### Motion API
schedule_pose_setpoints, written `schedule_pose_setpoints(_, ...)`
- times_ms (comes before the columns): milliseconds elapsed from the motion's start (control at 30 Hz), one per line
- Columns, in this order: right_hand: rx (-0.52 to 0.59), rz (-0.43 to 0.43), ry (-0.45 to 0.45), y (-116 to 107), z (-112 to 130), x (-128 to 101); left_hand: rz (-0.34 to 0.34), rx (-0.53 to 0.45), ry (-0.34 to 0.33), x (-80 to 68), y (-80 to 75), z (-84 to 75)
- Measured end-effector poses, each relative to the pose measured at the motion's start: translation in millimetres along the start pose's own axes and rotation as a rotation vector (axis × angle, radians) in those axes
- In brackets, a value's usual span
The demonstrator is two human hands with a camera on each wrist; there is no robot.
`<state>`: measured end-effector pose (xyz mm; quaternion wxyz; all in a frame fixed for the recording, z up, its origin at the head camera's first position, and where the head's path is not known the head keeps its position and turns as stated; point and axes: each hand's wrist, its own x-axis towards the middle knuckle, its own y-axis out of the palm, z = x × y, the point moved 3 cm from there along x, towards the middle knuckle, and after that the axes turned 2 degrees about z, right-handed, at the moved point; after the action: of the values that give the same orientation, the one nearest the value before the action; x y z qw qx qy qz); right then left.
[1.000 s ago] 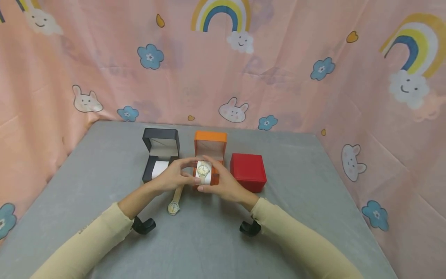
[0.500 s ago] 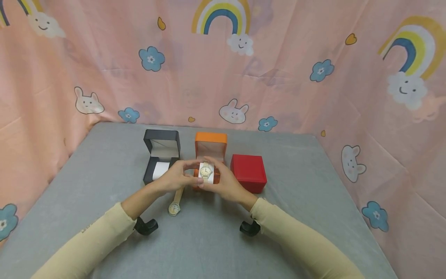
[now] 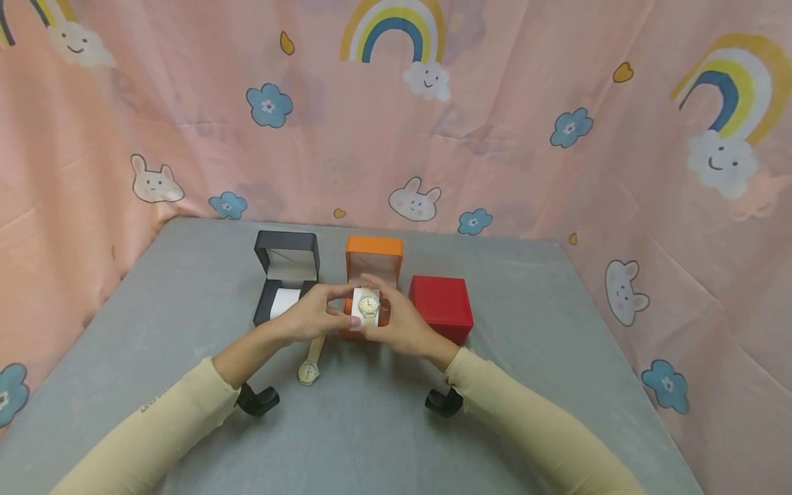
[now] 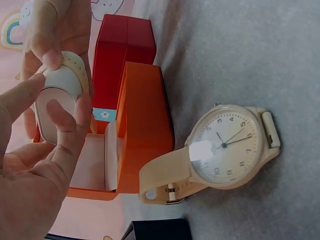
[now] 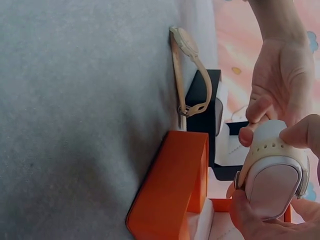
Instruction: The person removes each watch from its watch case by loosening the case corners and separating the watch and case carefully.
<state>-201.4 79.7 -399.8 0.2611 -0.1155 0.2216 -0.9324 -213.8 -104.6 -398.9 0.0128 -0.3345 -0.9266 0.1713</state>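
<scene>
Both hands hold a white cushion [image 3: 359, 309] with a cream watch [image 3: 368, 303] strapped round it, just above the open orange box [image 3: 374, 261]. My left hand [image 3: 309, 314] pinches the cushion's left side; my right hand [image 3: 396, 323] grips its right side. In the left wrist view the cushion [image 4: 57, 97] sits between fingers over the orange box [image 4: 142, 125]. The right wrist view shows the cushion [image 5: 272, 172] and its strap [image 5: 267, 150] from below. A second cream watch [image 3: 309, 364] lies flat on the table by the left wrist, also the watch [image 4: 227, 147].
An open black box [image 3: 286, 275] with a white cushion stands left of the orange box. A shut red box [image 3: 441, 306] stands right of it. The grey table [image 3: 526, 344] is walled by pink patterned cloth [image 3: 557, 137] at the back and sides.
The cushion with the watch has moved slightly away from me and lower, closer over the orange box. Both hands keep their hold.
</scene>
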Motion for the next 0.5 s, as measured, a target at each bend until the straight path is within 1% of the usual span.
schedule_pose_setpoints(200,0.048,0.036,0.014,-3.5,-4.2,3.0,-0.006,0.018,-0.030,-1.0,-2.9,-2.3)
schedule_pose_setpoints(300,0.060,0.063,0.010,-4.9,-7.0,4.2,-0.001,0.007,-0.044,-2.0,-5.4,-2.9)
schedule_pose_setpoints(500,0.077,0.145,-0.024,-6.4,-6.7,5.0,0.062,-0.027,-0.032,-3.7,-8.0,-3.1)
